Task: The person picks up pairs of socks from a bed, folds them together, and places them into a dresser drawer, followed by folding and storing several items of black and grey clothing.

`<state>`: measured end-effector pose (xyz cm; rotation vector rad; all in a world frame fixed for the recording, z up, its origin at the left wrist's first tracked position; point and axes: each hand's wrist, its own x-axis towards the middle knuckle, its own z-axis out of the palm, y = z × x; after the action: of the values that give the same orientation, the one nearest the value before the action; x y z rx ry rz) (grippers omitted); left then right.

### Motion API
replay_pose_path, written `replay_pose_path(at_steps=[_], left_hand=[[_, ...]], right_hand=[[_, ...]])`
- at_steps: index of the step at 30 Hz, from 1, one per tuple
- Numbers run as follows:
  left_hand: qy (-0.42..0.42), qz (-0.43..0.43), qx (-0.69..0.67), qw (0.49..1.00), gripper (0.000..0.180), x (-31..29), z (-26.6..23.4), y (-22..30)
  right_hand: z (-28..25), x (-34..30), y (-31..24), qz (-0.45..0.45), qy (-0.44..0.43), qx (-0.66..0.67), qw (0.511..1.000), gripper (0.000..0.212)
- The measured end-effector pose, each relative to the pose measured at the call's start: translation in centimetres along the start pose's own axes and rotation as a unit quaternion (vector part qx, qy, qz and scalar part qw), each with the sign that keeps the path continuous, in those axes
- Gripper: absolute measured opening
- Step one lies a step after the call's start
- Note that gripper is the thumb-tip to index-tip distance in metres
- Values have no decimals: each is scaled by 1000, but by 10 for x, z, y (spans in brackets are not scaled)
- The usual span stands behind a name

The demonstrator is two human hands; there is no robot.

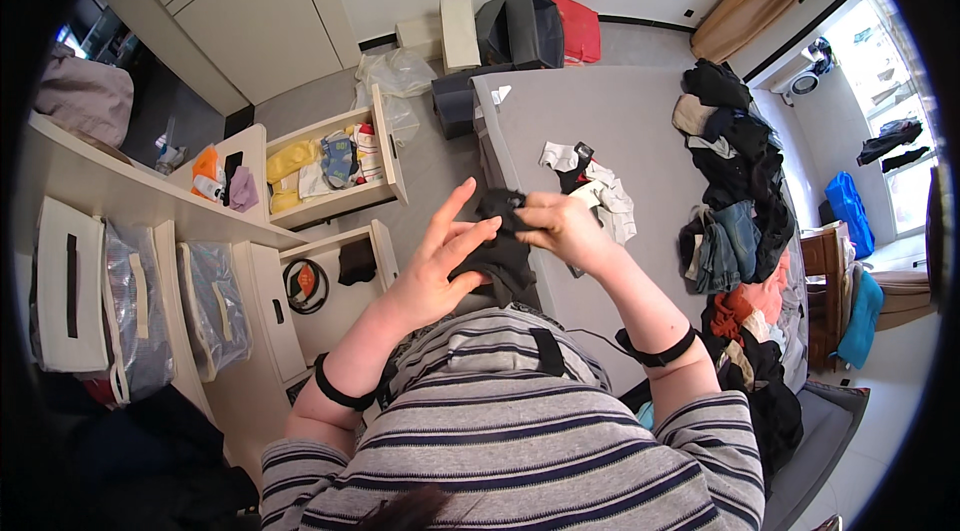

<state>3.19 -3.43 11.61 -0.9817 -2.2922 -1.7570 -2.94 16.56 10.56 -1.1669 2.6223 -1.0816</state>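
dark sock held between both hands over the grey bed

we pinch the black sock [500,246] at its top with our right hand [560,227], fingers closed on the cloth; our left hand [440,261] lies against it, fingers spread. just beyond it on the bed [620,121] lie pale socks [600,193]; a clothes pile [735,181] lies to the right, open drawers [330,171] to the left.

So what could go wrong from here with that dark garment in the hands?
The black garment is pinched mainly by the right hand; the left hand is open-fingered, so it might slip or unfold. Both open drawers jut out beside the person, a possible bump. The small socks pile nearby could get mixed up.
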Motion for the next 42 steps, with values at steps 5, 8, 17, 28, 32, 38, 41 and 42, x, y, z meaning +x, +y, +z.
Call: replay_pose_path(at_steps=[5, 8, 17, 28, 32, 38, 41, 42], left_hand=[[0, -18, -2, 1000, 62, 2, 0, 6], [-5, -33, 5, 999, 62, 2, 2, 6], [-6, -50, 3, 999, 62, 1, 4, 3], [8, -7, 50, 999, 67, -4, 6, 5], [6, 19, 17, 1000, 70, -5, 7, 5], [28, -12, 54, 998, 69, -4, 5, 6], [44, -51, 86, 994, 66, -2, 7, 9], [61, -70, 76, 993, 66, -1, 7, 11]], right_hand=[[3, -3, 31, 213, -36, 232, 948, 26], [-14, 5, 31, 266, 36, 176, 947, 32], [-7, 26, -20, 46, -99, 99, 989, 19], [4, 16, -24, 119, -60, 203, 970, 23], [13, 22, -10, 143, -61, 248, 956, 23], [12, 18, -33, 140, -126, 399, 897, 31], [-7, 17, -27, 187, -221, 353, 890, 30], [-7, 15, -28, 168, -216, 354, 894, 36]])
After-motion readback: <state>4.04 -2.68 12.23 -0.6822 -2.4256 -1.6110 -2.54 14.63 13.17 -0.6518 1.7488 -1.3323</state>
